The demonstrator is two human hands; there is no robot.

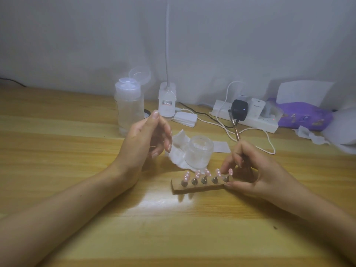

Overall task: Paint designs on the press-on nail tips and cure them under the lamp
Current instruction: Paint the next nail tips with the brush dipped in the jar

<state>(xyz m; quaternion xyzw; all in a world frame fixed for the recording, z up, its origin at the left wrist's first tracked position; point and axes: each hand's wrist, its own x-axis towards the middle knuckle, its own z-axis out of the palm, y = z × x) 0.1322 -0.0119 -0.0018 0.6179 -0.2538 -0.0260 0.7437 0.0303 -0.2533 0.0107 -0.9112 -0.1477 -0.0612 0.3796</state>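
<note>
Several pink press-on nail tips stand on small dark mounts in a row on a narrow tan holder strip at the table's middle. My right hand grips a thin nail brush that points up and away, while its thumb and forefinger touch the strip's right end near the last tip. My left hand hovers above the table to the left of the strip, fingers loosely curled, holding nothing. A small glass jar sits on a crumpled white tissue just behind the strip.
A clear pump bottle with its lid flipped open stands at the back left. A white desk lamp base with a gooseneck stands beside it. A power strip with chargers and white cables lies back right, near a purple pack.
</note>
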